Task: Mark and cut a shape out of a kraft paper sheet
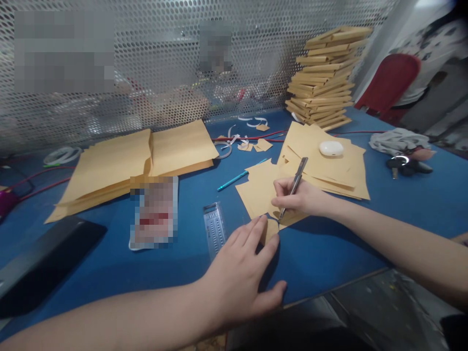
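My right hand (298,197) grips a dark pen (299,175), its tip low at the edge of a small rounded piece of brown paper (271,231). My left hand (243,265) lies with fingers spread, the fingertips pressing that small piece against the sheet under it. Beneath my right hand are brown kraft paper sheets (260,187) with uneven cut edges. A clear stencil ruler (215,224) lies beside my left hand, partly covered by it. Beyond it rests a teal pen (233,181).
Brown paper sheets (183,148) lie back left, near a phone (157,214) and a dark case (51,265). A tall envelope stack (321,80) stands back right. A white earbud case (331,148), keys (402,163), paper scraps (262,145) and a perforated metal screen (157,63) surround the work.
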`<state>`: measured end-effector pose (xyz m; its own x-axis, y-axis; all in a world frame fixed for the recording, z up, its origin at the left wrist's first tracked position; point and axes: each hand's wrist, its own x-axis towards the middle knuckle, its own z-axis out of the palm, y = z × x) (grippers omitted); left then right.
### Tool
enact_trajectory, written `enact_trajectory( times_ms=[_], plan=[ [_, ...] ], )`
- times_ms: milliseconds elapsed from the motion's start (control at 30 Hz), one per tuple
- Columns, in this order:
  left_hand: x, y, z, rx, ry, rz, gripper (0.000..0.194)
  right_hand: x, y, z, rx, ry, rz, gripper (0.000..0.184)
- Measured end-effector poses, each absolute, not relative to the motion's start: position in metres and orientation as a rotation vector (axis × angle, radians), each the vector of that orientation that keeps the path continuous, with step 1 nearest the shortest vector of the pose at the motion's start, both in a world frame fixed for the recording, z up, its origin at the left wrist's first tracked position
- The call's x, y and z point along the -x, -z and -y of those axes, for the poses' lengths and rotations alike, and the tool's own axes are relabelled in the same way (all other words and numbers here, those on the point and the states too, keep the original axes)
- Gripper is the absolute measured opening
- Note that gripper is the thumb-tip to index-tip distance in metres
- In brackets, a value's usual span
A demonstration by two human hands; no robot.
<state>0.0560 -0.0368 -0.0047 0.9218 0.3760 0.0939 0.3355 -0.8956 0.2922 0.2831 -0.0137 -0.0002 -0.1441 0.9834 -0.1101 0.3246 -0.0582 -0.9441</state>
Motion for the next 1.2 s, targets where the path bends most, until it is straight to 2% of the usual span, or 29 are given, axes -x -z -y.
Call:
enact_trajectory(
  times_ms=[500,633,800,900,1033,1200],
  plan=[
    [-0.058,0.003,0.035,-2.828,-0.208,-0.552,0.064,-0.280,-0.006,0.022,1.409,-1.354,1.581,0.031],
    [-0.057,0.004,0.039,-2.888,-0.323,-0.596,0.056,-0.278,-0.009,0.024,1.387,-1.400,1.568,0.031],
    [-0.055,0.007,0.050,-3.120,-0.663,-0.640,0.038,-0.279,-0.010,0.025,1.386,-1.396,1.571,0.029],
    [-0.055,0.007,0.055,-3.181,-0.649,-0.637,0.025,-0.279,-0.010,0.024,1.365,-1.449,1.528,0.029],
    [-0.056,0.007,0.056,-3.210,-0.623,-0.598,0.024,-0.279,-0.014,0.023,1.326,-1.527,1.370,0.038],
    [-0.057,0.012,0.054,-3.202,-0.676,-0.554,0.022,-0.281,-0.017,0.028,1.220,-1.736,1.197,0.025]
  ],
)
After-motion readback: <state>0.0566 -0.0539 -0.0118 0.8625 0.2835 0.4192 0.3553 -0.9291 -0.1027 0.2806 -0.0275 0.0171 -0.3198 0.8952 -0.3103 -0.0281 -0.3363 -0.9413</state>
